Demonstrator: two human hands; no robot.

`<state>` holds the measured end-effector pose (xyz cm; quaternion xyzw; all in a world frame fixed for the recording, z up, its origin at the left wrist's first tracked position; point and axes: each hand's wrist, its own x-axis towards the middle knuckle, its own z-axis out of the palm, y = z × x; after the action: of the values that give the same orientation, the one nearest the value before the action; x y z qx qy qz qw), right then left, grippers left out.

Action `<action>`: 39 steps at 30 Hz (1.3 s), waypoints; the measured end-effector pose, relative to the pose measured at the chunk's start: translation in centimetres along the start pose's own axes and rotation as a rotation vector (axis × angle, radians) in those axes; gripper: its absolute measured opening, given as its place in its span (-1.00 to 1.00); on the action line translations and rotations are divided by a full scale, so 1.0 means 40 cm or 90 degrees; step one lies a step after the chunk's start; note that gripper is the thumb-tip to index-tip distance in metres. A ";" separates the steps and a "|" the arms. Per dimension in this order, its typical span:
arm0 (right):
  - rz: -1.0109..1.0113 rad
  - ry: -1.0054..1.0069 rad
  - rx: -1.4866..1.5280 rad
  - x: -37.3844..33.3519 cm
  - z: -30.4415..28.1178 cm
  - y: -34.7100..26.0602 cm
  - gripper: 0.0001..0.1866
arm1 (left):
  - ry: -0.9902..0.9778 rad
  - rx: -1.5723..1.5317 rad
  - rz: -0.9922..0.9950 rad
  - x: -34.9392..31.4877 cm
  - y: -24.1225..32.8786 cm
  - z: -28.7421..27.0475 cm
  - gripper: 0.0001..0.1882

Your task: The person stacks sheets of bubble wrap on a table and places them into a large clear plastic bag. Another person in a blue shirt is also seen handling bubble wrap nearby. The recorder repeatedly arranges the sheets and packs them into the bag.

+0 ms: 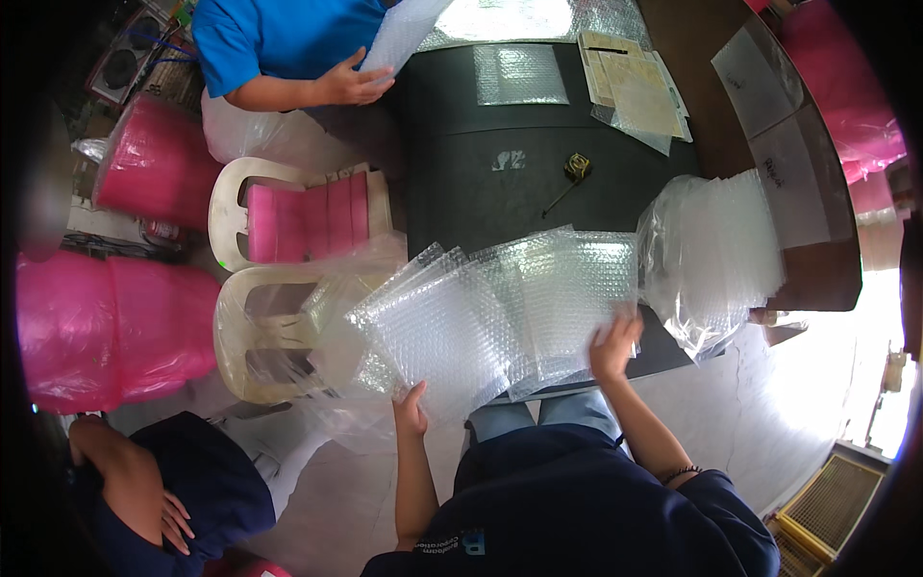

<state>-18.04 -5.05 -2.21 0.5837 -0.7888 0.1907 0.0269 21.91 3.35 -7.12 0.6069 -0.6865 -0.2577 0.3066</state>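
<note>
Several clear bubble wrap sheets (452, 327) lie fanned over one another along the table's near edge, possibly pouches. My left hand (411, 409) pinches the lower left edge of the fanned sheets, thumb on top. At the right end of the spread, my right hand (615, 348) rests on the edge of another bubble wrap sheet (582, 298), its fingers stretched forward and slightly blurred. To the right of that hand, a thick stack of clear bubble wrap pouches (716, 255) sits partly inside a loose plastic bag.
A tape measure (577, 167), a single bubble wrap piece (521, 74) and papers (639, 91) lie on the black table (442, 173). Across it, a person in blue (279, 58) holds bubble wrap. Two plastic chairs (226, 207) and pink rolls (115, 327) stand left; another person (183, 490) is lower left.
</note>
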 end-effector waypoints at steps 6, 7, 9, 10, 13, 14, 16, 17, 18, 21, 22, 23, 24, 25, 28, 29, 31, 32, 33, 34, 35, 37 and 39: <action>0.054 -0.413 0.401 -0.048 0.003 -0.319 -0.27 | 0.068 -0.759 -0.438 0.014 0.089 -0.016 -0.41; 0.154 -0.490 0.488 -0.041 0.011 -0.330 -0.35 | 0.061 -0.784 -0.437 0.009 0.099 -0.034 -0.38; 0.069 -0.511 0.571 -0.039 0.022 -0.331 -0.52 | 0.064 -0.804 -0.431 -0.004 0.109 -0.063 -0.27; 0.027 -0.517 0.612 -0.038 0.028 -0.334 -0.60 | 0.062 -0.813 -0.428 -0.002 0.107 -0.076 -0.20; 0.137 -0.599 0.652 -0.008 0.000 -0.346 -0.75 | 0.013 -0.688 -0.484 0.016 0.070 -0.072 -0.06; 0.151 -0.618 0.653 -0.001 0.001 -0.321 -0.74 | 0.035 -0.690 -0.518 0.029 0.065 -0.050 -0.08; 0.187 -0.630 0.644 0.010 0.027 -0.265 -0.71 | 0.055 -0.705 -0.578 0.060 0.058 0.023 -0.12; 0.199 -0.600 0.638 0.008 0.042 -0.216 -0.68 | 0.034 -0.745 -0.600 0.099 0.118 0.045 -0.20; 0.149 -0.530 0.604 0.007 0.062 -0.172 -0.68 | -0.040 -0.791 -0.561 0.087 0.083 0.073 -0.30; 0.118 -0.404 0.383 0.120 -0.041 -0.116 -0.69 | -0.012 -0.769 -0.623 0.099 0.087 0.093 -0.44; 0.158 -0.351 0.310 0.152 -0.063 -0.073 -0.69 | 0.011 -0.811 -0.549 0.089 0.040 0.134 -0.38; 0.201 -0.307 0.238 0.167 -0.067 -0.015 -0.69 | 0.001 -0.726 -0.580 0.095 0.052 0.161 -0.37; 0.235 -0.272 0.178 0.180 -0.069 0.019 -0.68 | 0.007 -0.633 -0.603 0.103 0.070 0.142 -0.37; 0.212 -0.240 0.081 0.193 -0.076 0.064 -0.68 | 0.018 -0.542 -0.623 0.109 0.093 0.128 -0.36; 0.267 -0.234 0.035 0.210 -0.071 0.117 -0.49 | -0.039 -0.295 -0.127 0.102 0.051 0.141 -0.59; 0.287 -0.216 0.065 0.208 -0.055 0.121 -0.42 | -0.065 -0.134 0.120 0.089 -0.004 0.152 -0.62; 0.216 -0.055 -0.033 0.199 -0.032 0.059 -0.34 | -0.044 -0.151 0.124 0.096 -0.025 0.149 -0.56; 0.119 -0.035 -0.003 0.184 -0.037 0.009 -0.33 | -0.050 -0.121 0.142 0.102 -0.005 0.124 -0.55; 0.020 -0.012 0.035 0.171 -0.054 -0.046 -0.31 | -0.054 -0.088 0.157 0.114 0.025 0.102 -0.53; -0.075 -0.085 0.109 0.136 -0.062 -0.090 -0.33 | -0.086 -0.086 0.124 0.111 0.038 0.092 -0.51; -0.122 -0.178 0.167 0.099 -0.047 -0.153 -0.27 | -0.106 -0.087 0.093 0.109 0.039 0.084 -0.50; -0.216 -0.352 0.257 0.003 -0.027 -0.266 -0.12 | -0.070 -0.073 0.115 0.100 0.011 0.102 -0.46; -0.078 -0.648 0.286 -0.078 -0.006 -0.345 0.16 | -0.017 -0.770 -0.479 0.148 0.145 0.113 -0.36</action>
<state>-4.24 -5.51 0.89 0.6382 -0.6069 0.0462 -0.4715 14.23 -1.83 -5.34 0.5230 -0.1706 -0.6894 0.4712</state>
